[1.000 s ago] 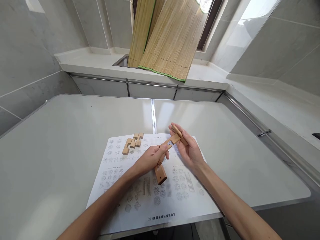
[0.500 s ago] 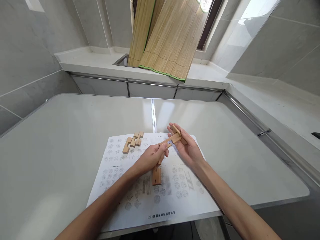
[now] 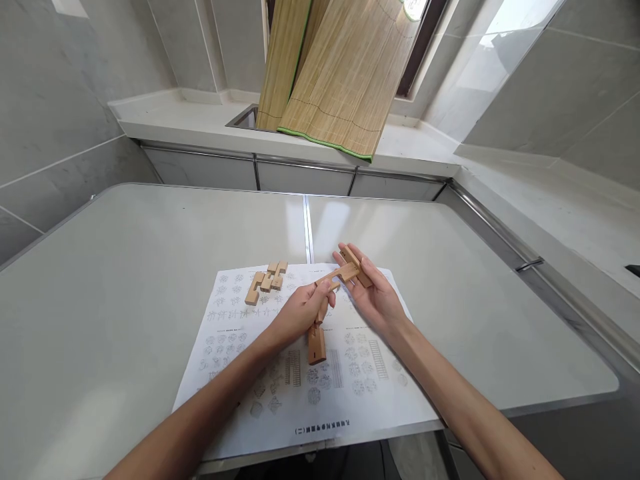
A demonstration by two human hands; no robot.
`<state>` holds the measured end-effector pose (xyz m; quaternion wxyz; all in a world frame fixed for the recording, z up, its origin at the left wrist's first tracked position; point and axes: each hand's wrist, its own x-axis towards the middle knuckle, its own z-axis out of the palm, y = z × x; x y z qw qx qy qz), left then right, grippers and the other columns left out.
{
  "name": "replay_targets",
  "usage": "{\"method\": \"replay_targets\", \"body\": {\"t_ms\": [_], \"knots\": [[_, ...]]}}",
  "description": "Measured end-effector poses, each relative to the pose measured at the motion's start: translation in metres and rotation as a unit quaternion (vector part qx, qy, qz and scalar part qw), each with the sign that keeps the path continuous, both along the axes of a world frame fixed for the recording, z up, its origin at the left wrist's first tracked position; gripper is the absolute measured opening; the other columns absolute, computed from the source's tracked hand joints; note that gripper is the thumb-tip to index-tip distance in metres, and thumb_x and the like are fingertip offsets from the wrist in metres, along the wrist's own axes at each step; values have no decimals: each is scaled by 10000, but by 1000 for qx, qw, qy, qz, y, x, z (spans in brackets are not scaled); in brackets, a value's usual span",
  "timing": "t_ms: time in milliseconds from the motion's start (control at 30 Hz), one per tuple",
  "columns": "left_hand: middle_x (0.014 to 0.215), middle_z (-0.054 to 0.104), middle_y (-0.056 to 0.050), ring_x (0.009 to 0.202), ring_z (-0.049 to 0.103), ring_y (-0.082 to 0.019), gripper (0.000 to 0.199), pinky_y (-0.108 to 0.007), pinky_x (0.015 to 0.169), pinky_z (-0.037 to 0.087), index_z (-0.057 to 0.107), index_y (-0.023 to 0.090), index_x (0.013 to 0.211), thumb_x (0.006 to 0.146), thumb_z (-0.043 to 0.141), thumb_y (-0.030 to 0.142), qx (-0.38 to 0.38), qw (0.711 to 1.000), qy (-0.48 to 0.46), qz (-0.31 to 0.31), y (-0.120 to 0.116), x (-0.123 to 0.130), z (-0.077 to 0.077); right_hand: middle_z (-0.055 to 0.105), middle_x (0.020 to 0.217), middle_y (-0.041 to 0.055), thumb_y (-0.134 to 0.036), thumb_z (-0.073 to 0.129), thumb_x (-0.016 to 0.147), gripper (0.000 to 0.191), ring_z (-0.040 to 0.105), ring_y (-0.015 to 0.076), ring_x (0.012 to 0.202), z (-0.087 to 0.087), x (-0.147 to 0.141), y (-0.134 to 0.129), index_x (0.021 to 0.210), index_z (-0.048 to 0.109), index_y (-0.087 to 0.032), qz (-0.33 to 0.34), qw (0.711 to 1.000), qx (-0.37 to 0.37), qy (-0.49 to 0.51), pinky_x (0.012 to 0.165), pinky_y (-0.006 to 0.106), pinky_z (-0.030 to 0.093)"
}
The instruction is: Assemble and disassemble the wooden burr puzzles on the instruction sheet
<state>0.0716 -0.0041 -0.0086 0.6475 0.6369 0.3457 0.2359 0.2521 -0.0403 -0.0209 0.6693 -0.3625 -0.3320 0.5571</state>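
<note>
Left hand (image 3: 301, 311) and right hand (image 3: 379, 298) grasp wooden puzzle pieces (image 3: 351, 270), seemingly part-joined though half-hidden; left of the grip, notched blocks (image 3: 255, 291) lie unadded on a diagram sheet (image 3: 370, 415).

We log a green-edged bamboo mat (image 3: 340, 87) over the white ledge (image 3: 190, 125), dark window frame (image 3: 424, 47) behind, gray tiled wall (image 3: 65, 80) left, metal rail (image 3: 500, 225) right.

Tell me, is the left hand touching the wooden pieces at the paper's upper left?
Apart. The head view shows printed paper between left hand and wooden pieces.
</note>
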Motion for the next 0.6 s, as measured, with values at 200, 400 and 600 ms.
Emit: {"method": "replay_targets", "body": {"t_ms": [200,400,600], "knots": [[472,454,68,460,417,-136,531,-271,565,387,582,209,811,1048,392,644,-6,1000,-1,9,-1,0,-2,523,1624,-54,-484,605,1034,339,468,279,1525,1,-3,-1,1339,708,-379,4,1000,5,-15,1279,504,383],[491,432,67,470,380,-130,523,-258,525,350,560,214,790,1041,410,648,-20,1000,-3,-13,0,-3,-2,523,1625,-50,-510,590,1042,347,477,294,1518,5,-3,-4,1349,710,-401,3,999,9,-45,1293,520,344],[489,432,59,486,382,-130,545,-262,552,355,552,209,766,1058,377,634,-5,1000,2,-16,0,-2,-3,493,1647,-53,-544,604,1028,397,457,306,1530,3,-9,-6,1396,678,-414,6,997,14,-73,1300,537,312]]}}
